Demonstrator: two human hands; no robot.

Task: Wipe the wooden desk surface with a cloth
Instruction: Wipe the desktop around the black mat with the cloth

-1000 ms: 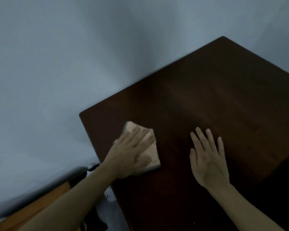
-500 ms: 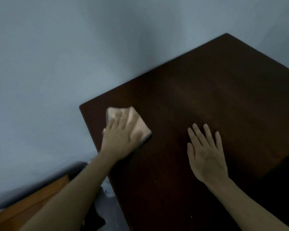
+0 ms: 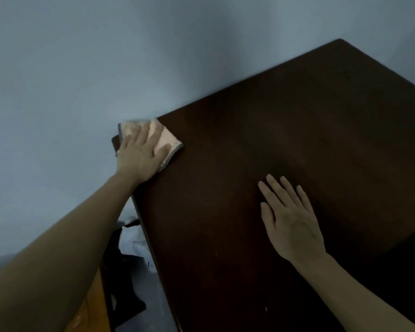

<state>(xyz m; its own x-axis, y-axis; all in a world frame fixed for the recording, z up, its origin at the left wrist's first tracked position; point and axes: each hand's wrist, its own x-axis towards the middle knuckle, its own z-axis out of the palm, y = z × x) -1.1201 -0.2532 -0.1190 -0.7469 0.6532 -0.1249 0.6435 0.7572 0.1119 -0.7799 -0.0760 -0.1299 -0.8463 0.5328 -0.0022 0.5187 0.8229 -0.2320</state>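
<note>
Two flat palms: left hand (image 3: 139, 158) presses peach cloth (image 3: 164, 140) at desk (image 3: 249, 144) corner, right hand (image 3: 290, 219) braces; overlap strokes.

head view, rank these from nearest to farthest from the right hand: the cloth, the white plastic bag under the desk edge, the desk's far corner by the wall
Measured from the right hand, flat on the desk:
1. Cloth, up-left, under the left hand at the desk's left corner.
2. White plastic bag, left, below the desk edge; too close to the cloth to call firmly.
3. Far corner, plainly farthest, against the wall.
</note>
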